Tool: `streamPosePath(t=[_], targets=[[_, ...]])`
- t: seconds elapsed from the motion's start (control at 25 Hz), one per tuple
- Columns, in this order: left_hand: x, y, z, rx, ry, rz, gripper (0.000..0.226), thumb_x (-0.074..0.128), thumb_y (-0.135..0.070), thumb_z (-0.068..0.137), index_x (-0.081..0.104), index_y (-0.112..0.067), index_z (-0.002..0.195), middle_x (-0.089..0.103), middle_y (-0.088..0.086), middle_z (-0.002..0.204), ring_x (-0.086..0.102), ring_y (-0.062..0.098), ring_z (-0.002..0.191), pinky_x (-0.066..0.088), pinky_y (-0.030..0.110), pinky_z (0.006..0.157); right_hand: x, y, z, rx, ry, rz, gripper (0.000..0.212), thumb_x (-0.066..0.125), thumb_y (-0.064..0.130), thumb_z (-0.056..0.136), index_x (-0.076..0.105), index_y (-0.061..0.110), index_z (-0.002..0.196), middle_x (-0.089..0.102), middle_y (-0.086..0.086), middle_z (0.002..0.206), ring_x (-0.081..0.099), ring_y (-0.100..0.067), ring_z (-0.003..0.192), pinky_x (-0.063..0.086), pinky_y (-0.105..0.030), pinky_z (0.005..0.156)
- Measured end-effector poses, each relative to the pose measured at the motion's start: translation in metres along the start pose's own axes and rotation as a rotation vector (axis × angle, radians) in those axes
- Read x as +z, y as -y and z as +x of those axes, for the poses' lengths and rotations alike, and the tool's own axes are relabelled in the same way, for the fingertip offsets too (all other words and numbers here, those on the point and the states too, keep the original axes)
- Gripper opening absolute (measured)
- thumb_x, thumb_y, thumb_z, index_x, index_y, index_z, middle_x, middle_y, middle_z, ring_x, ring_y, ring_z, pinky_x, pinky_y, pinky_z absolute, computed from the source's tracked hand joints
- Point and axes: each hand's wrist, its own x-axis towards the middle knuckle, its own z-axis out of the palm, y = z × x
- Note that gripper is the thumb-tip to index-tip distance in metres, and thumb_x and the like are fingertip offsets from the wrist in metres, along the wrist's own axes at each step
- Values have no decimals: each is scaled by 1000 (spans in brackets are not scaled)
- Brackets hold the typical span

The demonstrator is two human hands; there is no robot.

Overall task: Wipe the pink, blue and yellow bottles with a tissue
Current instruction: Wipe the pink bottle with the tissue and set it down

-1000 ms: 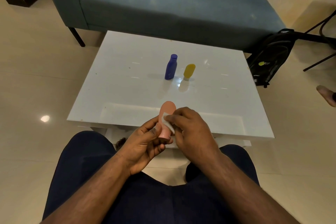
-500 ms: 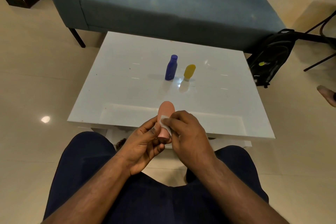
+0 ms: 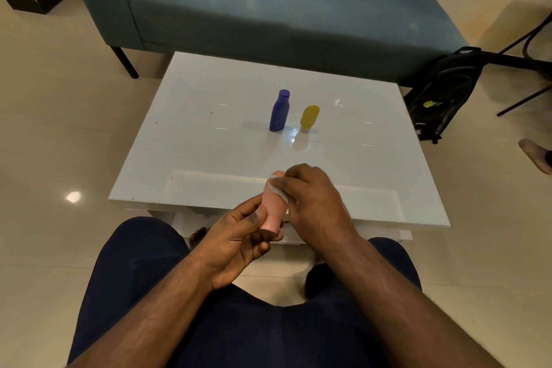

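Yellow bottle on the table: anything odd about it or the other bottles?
The yellow bottle stands cap-down, its white cap on the table; the blue bottle beside it stands cap-up. Nothing spilled or tipped. The pink bottle is off the table, in the left hand, with the right hand pressing a tissue on it.

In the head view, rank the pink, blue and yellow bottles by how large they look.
1. pink bottle, partly hidden by both hands and nearest the camera, so its lead may come from closeness alone.
2. blue bottle, standing on the table.
3. yellow bottle, beside the blue one, clearly shorter.
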Motion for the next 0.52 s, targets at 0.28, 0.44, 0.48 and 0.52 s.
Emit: streamPosePath(t=[0.28,0.44,0.48,0.52], targets=[[-1,0,2,5,-3,17,37,62,-24,94,67,-14,129,72,14,103,69,19,76,55,24,59,0,12,-5,-123,84,-36,43,83,13,70,70,15,111,62,-7,107,55,-25,99,52,-34,75],[-1,1,2,-8,-17,-22,42,63,-22,90,65,-16,132,71,20,107,70,23,77,56,25,59,2,-3,10,99,-27,12,42,77,7,76,68,16,116,60,-7,110,54,-25,103,54,-41,82],[-2,1,2,-2,-22,-24,41,62,-22,92,65,-16,132,71,18,105,70,22,76,57,25,59,4,5,5,69,-7,6,42,78,10,76,67,16,116,59,-7,111,53,-25,104,53,-39,83],[-3,1,2,4,-24,-21,40,60,-23,94,65,-15,133,72,15,104,70,21,76,57,25,60,5,15,-3,12,32,-1,42,78,13,75,67,16,116,60,-6,111,53,-25,103,53,-36,81]])
